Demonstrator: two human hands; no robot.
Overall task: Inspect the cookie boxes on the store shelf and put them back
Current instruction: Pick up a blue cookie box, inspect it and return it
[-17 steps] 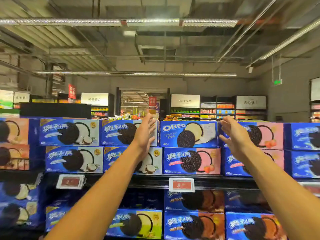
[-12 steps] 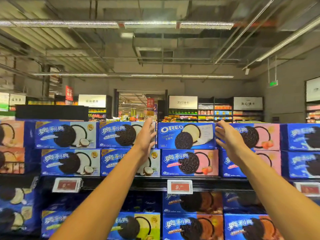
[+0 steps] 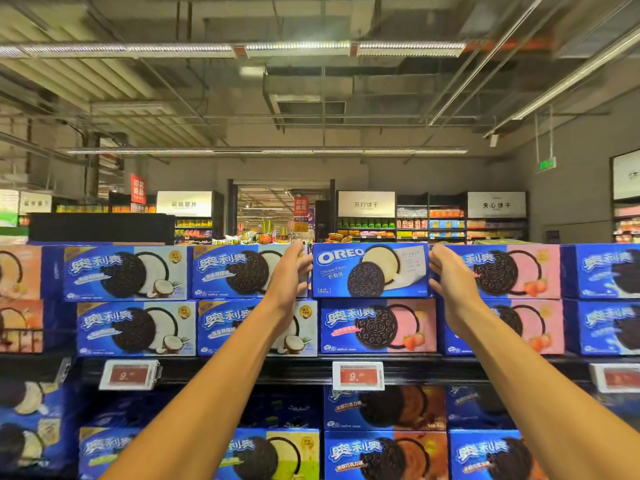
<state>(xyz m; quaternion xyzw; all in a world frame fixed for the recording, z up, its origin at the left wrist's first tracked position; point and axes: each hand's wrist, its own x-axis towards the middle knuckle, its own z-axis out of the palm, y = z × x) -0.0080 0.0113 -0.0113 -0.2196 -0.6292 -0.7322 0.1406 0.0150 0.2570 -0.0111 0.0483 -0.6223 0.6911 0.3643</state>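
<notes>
A blue cheese-flavour cookie box (image 3: 370, 270) lies in the top row of the shelf, on a strawberry cookie box (image 3: 378, 326). My left hand (image 3: 289, 273) reaches up to its left end, fingers nearly straight, tips at the box's edge. At the right end is my right hand (image 3: 450, 277), fingers lightly bent against that edge. Neither hand wraps round the box. The box sits level in the stack.
Coconut cookie boxes (image 3: 126, 271) fill the rows to the left, strawberry boxes (image 3: 509, 270) the right. The black shelf rail (image 3: 242, 370) carries a price tag (image 3: 358, 375). Chocolate and other cookie boxes (image 3: 384, 455) stand on the lower shelf. Other store aisles lie behind.
Both hands have closed in from spread positions above the row, down to the two ends of the cheese-flavour box. The box has not moved.
</notes>
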